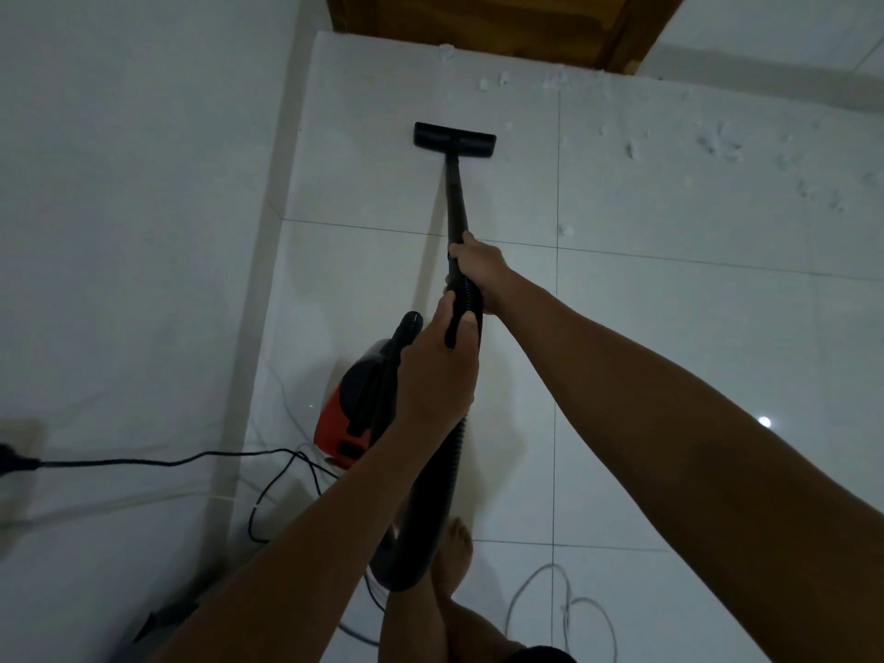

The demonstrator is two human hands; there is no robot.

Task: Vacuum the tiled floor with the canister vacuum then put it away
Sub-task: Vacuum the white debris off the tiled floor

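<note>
A red and black canister vacuum (pixel 349 413) sits on the white tiled floor (pixel 646 327) by the left wall. Its black ribbed hose (pixel 430 509) loops up to a black wand (pixel 455 198). The wand ends in a flat black floor nozzle (pixel 454 140) resting on the tile. My right hand (pixel 478 268) grips the wand where it joins the hose. My left hand (pixel 437 370) grips the ribbed hose just below it. White fluff bits (pixel 717 145) lie scattered to the nozzle's right and near the far wall.
A brown wooden door (pixel 502 21) stands at the far end. The white wall (pixel 134 208) runs along the left, with a black power cord (pixel 143 461) plugged in there and trailing to the vacuum. A white cable (pixel 564 600) loops on the floor by my bare foot (pixel 454 552).
</note>
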